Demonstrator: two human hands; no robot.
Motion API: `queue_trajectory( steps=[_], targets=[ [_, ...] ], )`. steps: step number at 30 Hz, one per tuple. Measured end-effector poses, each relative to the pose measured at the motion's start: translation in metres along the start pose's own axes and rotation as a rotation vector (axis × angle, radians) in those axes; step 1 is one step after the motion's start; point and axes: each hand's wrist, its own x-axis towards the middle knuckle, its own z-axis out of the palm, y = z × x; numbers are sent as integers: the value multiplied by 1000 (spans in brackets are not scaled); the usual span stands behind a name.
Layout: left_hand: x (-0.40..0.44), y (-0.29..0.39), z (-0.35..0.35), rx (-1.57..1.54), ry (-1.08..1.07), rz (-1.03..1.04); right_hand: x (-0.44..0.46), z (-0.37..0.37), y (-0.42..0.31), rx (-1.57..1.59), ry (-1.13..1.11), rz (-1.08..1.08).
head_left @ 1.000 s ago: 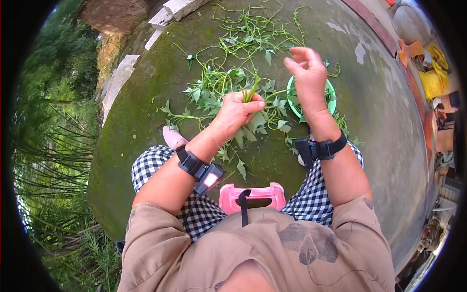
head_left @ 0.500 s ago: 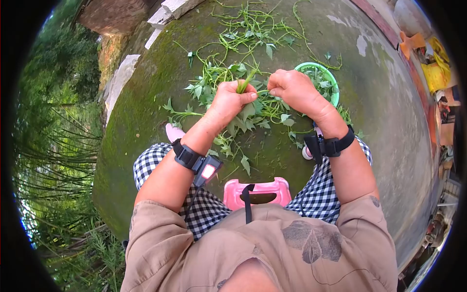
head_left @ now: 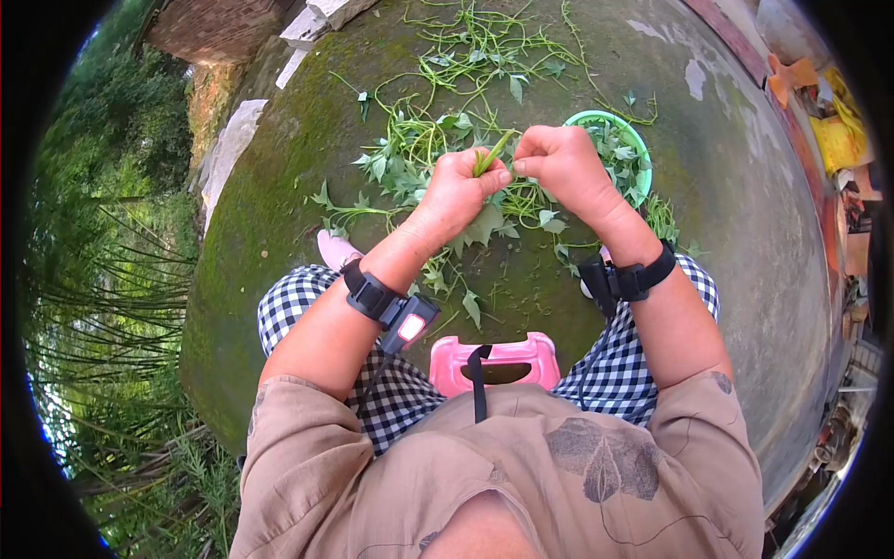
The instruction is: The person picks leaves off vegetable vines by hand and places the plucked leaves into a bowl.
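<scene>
Since a second ago, the right hand [head_left: 565, 166] has swung down from its raised, open pose to just beside the left hand [head_left: 456, 191]. Nearest, a pink stool [head_left: 447, 361] shows between knees in checked trousers [head_left: 610, 387]. Ahead, the left hand grips a small bunch of green stems [head_left: 491, 156], tips poking up past the thumb. Right fingers curl narrowly; whether they meet the thumb or hold anything, I cannot tell. Beyond, leafy vines [head_left: 410, 144] lie heaped on mossy ground [head_left: 279, 163], beside a green-rimmed basket [head_left: 645, 154] containing leaves. Farthest, bare stems [head_left: 494, 42] sprawl in a tangle.
</scene>
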Motion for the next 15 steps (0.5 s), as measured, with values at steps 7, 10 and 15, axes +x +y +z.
queue_trajectory(
  steps=[7, 10, 15],
  targets=[
    [-2, -1, 3, -128, 47, 13, 4, -5, -2, 679, -3, 198],
    [-2, -4, 4, -72, 80, -1, 8, -14, 2, 740, 38, 250],
    [0, -14, 0, -110, 98, -94, 11, -29, 7, 854, 109, 272]
  ],
)
